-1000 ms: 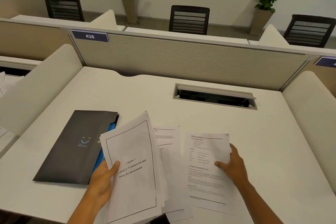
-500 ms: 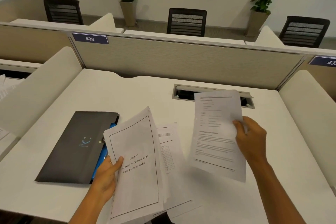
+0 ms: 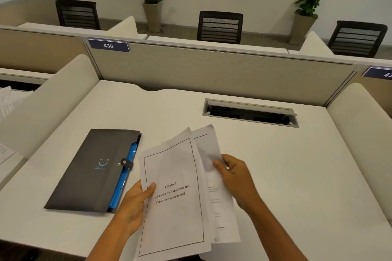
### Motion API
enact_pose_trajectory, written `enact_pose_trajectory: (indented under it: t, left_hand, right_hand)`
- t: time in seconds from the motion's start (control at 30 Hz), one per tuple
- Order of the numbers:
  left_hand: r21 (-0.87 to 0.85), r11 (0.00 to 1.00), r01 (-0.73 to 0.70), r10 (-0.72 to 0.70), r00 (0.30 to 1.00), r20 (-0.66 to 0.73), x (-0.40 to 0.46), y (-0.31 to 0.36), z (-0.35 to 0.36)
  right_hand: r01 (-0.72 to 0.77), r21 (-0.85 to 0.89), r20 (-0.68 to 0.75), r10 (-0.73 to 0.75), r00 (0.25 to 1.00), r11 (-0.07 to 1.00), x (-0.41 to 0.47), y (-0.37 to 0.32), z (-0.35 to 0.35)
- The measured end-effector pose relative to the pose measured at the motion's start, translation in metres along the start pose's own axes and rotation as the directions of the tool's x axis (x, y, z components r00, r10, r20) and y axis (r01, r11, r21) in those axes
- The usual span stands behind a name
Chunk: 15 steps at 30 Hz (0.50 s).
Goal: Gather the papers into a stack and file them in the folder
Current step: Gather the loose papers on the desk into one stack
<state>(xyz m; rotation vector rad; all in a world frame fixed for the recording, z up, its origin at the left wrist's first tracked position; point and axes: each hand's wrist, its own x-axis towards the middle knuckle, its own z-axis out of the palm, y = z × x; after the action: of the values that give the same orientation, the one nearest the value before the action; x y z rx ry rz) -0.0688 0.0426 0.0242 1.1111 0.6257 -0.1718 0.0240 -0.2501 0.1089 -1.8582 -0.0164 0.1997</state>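
My left hand (image 3: 133, 203) grips the left edge of a loose stack of white papers (image 3: 176, 214); the top sheet has a framed border and the title "Chapter 3". My right hand (image 3: 235, 172) pinches a further sheet (image 3: 206, 150) tucked behind the stack's right side, with more sheets fanned out under it. A dark grey folder (image 3: 93, 169) with a smile logo and a snap strap lies closed on the white desk (image 3: 275, 176), just left of the papers. Blue inner pockets show along the folder's right edge.
A cable slot (image 3: 250, 113) with a raised lid sits at the desk's back right. Beige partitions bound the desk at the back and on both sides. Other papers (image 3: 6, 101) lie on the neighbouring desk at far left. Chairs and potted plants stand beyond.
My right hand lifted a sheet off the desk, swung it left and brought it behind the stack held in my left hand. No loose sheets lie on the desk now.
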Motion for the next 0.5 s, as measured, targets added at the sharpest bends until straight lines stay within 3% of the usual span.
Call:
enact_pose_trajectory:
  t: [0.5]
  left_hand:
    - [0.058,0.993,0.102,-0.104,0.994,0.021,-0.001,-0.008,0.007]
  right_hand:
    - [-0.092,0.063,0.218,0.077,0.973,0.994,-0.01,0.011,0.036]
